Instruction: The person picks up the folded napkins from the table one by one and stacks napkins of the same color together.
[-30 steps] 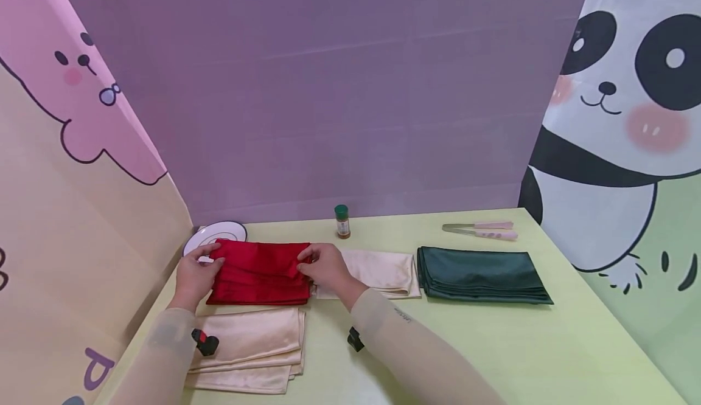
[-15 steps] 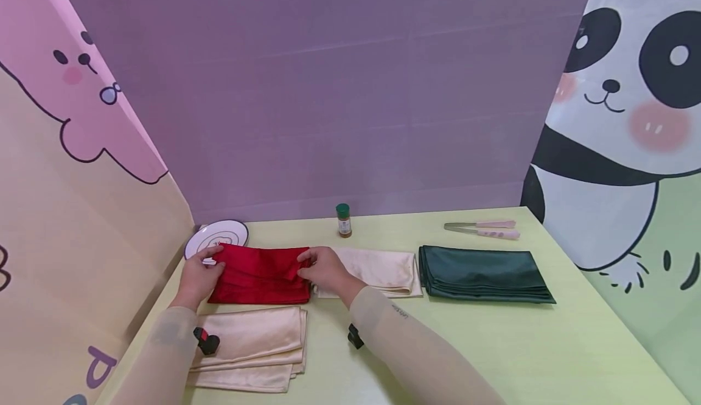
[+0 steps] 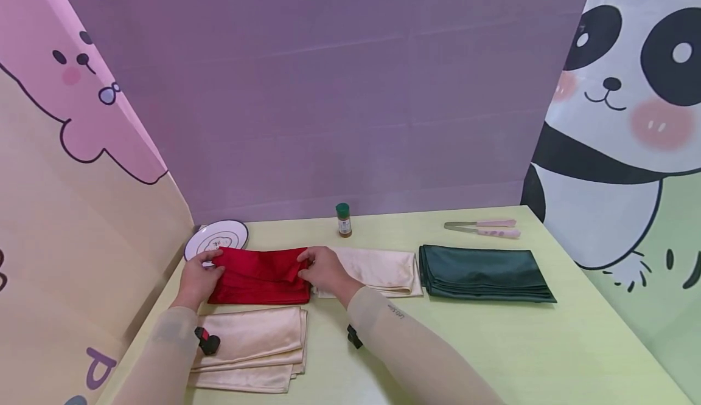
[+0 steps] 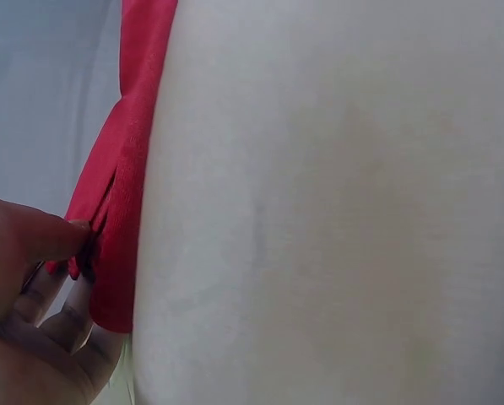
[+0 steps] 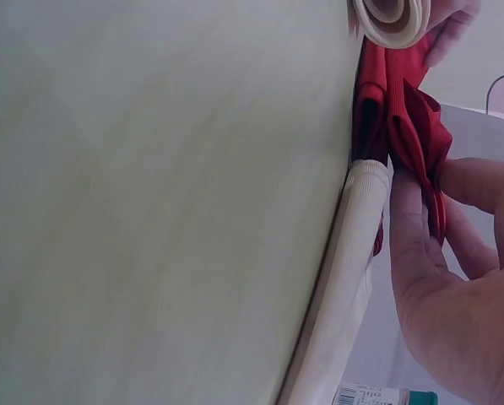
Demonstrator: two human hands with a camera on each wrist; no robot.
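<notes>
A folded red satin cloth [image 3: 257, 277] lies at the left of the table, its far edge held at both corners. My left hand [image 3: 198, 277] pinches the far left corner between thumb and fingers; the left wrist view shows the thumb over the red cloth [image 4: 121, 194]. At the far right corner, my right hand [image 3: 328, 271] pinches the edge. In the right wrist view the layers of the red cloth [image 5: 416, 135] bunch between thumb and fingers. A cream folded cloth [image 3: 378, 268] lies right beside the right hand, partly hidden by it.
Another cream folded cloth [image 3: 252, 344] lies nearer, partly under the left forearm. A dark green folded cloth [image 3: 482, 274] is to the right. Along the back stand a white plate [image 3: 232, 230] and a green-capped spice jar [image 3: 344, 221]; pink-handled tongs [image 3: 484, 228] lie at back right.
The red cloth's far edge has come slightly lower and toward the near side, uncovering more of the plate. Both hands keep their pinch at its corners.
</notes>
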